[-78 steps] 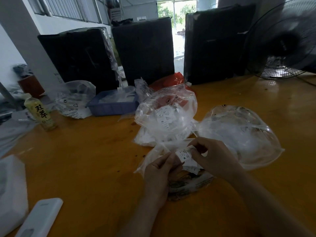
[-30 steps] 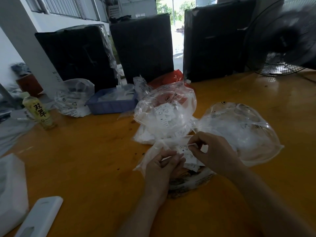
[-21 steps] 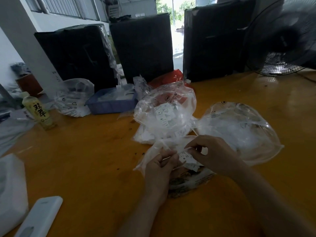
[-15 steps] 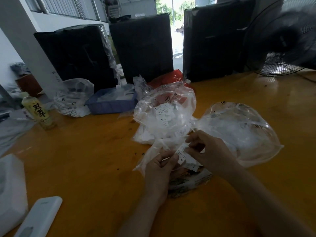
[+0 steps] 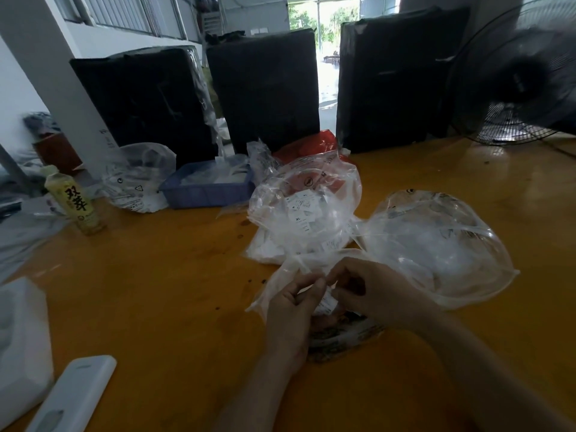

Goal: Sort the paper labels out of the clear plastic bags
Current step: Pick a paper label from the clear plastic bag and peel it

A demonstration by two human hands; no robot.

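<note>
On the orange table [image 5: 156, 291] my left hand [image 5: 291, 310] pinches the edge of a small clear plastic bag [image 5: 280, 277] in front of me. My right hand [image 5: 374, 291] has its fingers curled round white paper labels [image 5: 327, 304] at that bag's mouth; most of the labels are hidden between the hands. Behind the hands a puffed clear bag [image 5: 307, 210] holds several white labels, one marked XL. To the right lies a bigger puffed clear bag [image 5: 436, 244] with crumpled plastic inside.
A blue tray [image 5: 205, 191] with white pieces stands at the back, beside another clear bag [image 5: 137, 179] and a drink bottle [image 5: 74, 201]. Black wrapped bundles [image 5: 265, 85] line the far edge. A fan [image 5: 523, 76] stands far right. A white remote-like case [image 5: 74, 394] lies near left.
My right hand has drawn the label down and in towards my left hand, so the label is now mostly covered. The bags on the table have not moved.
</note>
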